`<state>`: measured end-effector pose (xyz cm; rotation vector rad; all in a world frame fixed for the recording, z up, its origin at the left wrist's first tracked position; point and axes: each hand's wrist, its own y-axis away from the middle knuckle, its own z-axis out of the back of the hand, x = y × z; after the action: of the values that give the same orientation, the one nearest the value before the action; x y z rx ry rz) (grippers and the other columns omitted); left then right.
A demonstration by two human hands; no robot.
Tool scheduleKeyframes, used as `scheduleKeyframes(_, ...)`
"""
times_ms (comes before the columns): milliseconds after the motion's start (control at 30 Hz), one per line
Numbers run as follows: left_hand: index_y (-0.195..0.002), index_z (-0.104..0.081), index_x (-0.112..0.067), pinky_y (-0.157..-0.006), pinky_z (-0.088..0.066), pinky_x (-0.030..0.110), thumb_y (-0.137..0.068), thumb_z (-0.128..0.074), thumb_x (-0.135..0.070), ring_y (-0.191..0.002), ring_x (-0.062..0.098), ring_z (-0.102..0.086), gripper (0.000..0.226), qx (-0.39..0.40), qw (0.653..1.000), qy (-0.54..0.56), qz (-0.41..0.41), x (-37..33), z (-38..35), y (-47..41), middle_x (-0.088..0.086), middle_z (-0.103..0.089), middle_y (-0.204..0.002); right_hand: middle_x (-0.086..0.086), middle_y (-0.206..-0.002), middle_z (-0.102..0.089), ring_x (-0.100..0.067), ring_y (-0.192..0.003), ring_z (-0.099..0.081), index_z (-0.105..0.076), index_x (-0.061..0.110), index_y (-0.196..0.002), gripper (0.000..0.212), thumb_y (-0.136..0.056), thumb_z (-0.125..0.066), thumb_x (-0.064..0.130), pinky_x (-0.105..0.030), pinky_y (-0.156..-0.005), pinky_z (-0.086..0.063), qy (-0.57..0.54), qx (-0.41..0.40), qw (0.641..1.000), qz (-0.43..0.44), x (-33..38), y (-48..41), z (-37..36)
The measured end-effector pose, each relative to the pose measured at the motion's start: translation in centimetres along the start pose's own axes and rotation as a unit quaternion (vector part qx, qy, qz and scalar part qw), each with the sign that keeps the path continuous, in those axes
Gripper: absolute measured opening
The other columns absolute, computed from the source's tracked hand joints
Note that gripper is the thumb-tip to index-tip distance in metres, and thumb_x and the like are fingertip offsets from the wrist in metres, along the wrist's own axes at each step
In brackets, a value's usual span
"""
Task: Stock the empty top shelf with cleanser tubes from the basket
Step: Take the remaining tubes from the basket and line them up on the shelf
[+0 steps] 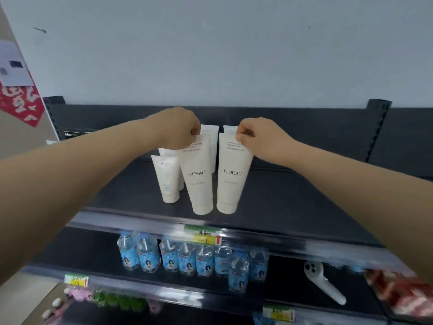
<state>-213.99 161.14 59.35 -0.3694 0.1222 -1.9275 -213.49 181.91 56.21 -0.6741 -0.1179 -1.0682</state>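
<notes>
Two cream tubes marked FLORAL stand cap-down near the front of the dark top shelf [269,207]. My left hand [180,129] pinches the crimped top of the left tube [199,177]. My right hand [260,137] pinches the top of the right tube [232,174]. Behind them stand two more white tubes [212,146], partly hidden. A smaller white tube [167,179] stands to the left with another one behind it. The basket is out of view.
The shelf below holds a row of water bottles [187,256] with blue labels, a white handheld device [323,282] and red packets [403,296] at right. A yellow price tag [203,238] sits on the top shelf's front rail. Black uprights [377,127] flank the shelf.
</notes>
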Motion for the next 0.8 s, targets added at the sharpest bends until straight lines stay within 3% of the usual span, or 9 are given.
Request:
scheduleKeyframes(100,-0.094,-0.063,-0.016,-0.075,-0.048,0.034,-0.092,-0.041,-0.012,-0.089,0.022,-0.055,0.023,0.000,1.000,0.003,-0.024,0.9,-0.3,-3.0,-0.005,-0.053,-0.087,0.004,-0.088,-0.055,-0.010,-0.079,-0.048,-0.057,0.014,-0.085,0.015,-0.095,-0.047,0.017,-0.015,-0.061,-0.035,0.015,-0.013,1.000,-0.016,-1.3,-2.1,0.1)
scheduleKeyframes(333,-0.097,-0.064,-0.014,-0.067,-0.039,0.029,-0.089,-0.042,-0.009,-0.085,0.022,-0.054,0.024,0.005,0.997,0.007,-0.070,3.0,-2.6,-10.2,0.001,-0.060,-0.089,0.003,-0.090,-0.058,-0.011,-0.081,-0.051,-0.061,0.011,-0.091,0.015,-0.095,-0.048,0.018,-0.014,-0.061,-0.036,0.047,-0.006,0.998,-0.050,-4.3,-6.7,-1.2)
scheduleKeyframes(600,-0.101,-0.065,-0.009,-0.069,-0.042,0.031,-0.089,-0.043,-0.008,-0.090,0.025,-0.057,0.025,0.023,0.994,0.011,-0.102,4.5,-6.3,-15.6,0.006,-0.063,-0.103,0.003,-0.089,-0.059,-0.011,-0.080,-0.051,-0.062,0.010,-0.094,0.016,-0.095,-0.048,0.018,-0.014,-0.061,-0.035,0.065,0.018,0.995,-0.077,-7.2,-10.3,-3.3)
scheduleKeyframes(800,-0.095,-0.066,-0.009,-0.068,-0.046,0.033,-0.085,-0.045,-0.006,-0.090,0.029,-0.061,0.023,0.028,0.994,0.027,-0.104,5.5,-8.4,-17.4,0.008,-0.065,-0.097,0.007,-0.084,-0.054,-0.007,-0.073,-0.048,-0.058,0.016,-0.087,0.012,-0.095,-0.049,0.017,-0.014,-0.059,-0.033,0.077,0.022,0.993,-0.083,-8.2,-12.1,-4.8)
